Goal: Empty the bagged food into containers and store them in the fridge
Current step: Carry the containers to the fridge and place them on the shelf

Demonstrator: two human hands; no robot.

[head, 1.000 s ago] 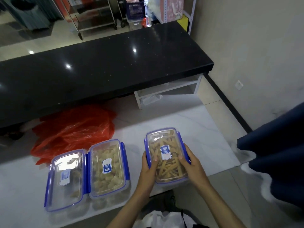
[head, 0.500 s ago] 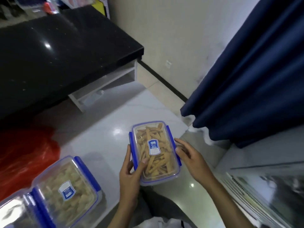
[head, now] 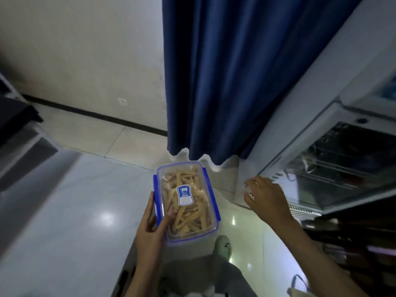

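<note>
Right, head view only. The left hand (head: 150, 227) grips a clear container (head: 186, 200) w/ blue clip lid along its left side: thumb curled over the lid's near-left part, fingers wrapped along the left wall. Container is held in the air above the floor, long axis pointing away from the person, lid on and clips down as far as visible. Inside: pale tan stick-shaped food (head: 188, 217), packed loosely; a blue-and-white label (head: 184, 195) sits on the lid's middle.

The right hand (head: 265, 197) holds nothing, apart from the container, stretched out to the right toward the fridge (head: 334, 168). Fingers spread and lightly bent, blurred, so fingertip contact w/ the fridge edge can't be told. The fridge stands at right, white frame w/ a dark glass front; wire shelves show behind the glass.

A dark blue curtain (head: 225, 71) hangs behind the container, its hem just above the floor. The floor (head: 85, 211) is glossy light tile w/ lamp reflections. A light-coloured shoe (head: 222, 246) and grey trouser leg (head: 203, 275) show below the container. A wall socket (head: 122, 101) sits low on the cream wall at left.
</note>
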